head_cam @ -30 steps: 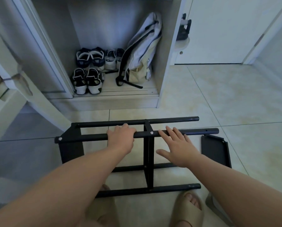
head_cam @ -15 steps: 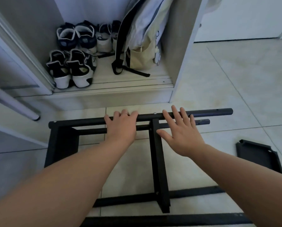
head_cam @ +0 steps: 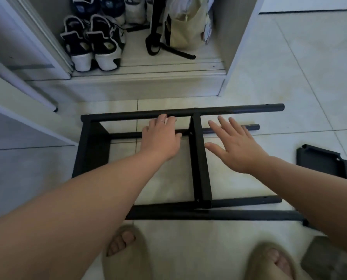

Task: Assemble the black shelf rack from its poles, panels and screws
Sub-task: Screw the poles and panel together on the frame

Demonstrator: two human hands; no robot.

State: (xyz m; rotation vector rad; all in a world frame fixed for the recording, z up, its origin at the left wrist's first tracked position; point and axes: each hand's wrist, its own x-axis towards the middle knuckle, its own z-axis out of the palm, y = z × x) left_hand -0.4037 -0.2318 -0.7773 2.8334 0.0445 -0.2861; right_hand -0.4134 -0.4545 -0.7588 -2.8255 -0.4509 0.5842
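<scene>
the far pole (head_cam: 239, 110) of the half-built rack (head_cam: 201, 168) runs left to right on the tiles (head_cam: 289, 77) just beyond both hands: left hand (head_cam: 160, 138) nearer, fingers (head_cam: 163, 120) curled against it, grip unclear; right hand (head_cam: 237, 146) spread flat, empty.

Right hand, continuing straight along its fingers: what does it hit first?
Likely the upper black round pole, just right of the flat black middle panel. Depth is unclear; the open right hand might pass above it.

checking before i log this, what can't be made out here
Head view only.
Grip of left hand on far pole: fingertips curl out of sight.
Right end of near pole: mostly behind right forearm.
Top of bag: cut by top edge.
Bottom-right grey thing: blurred, cut off.
</scene>
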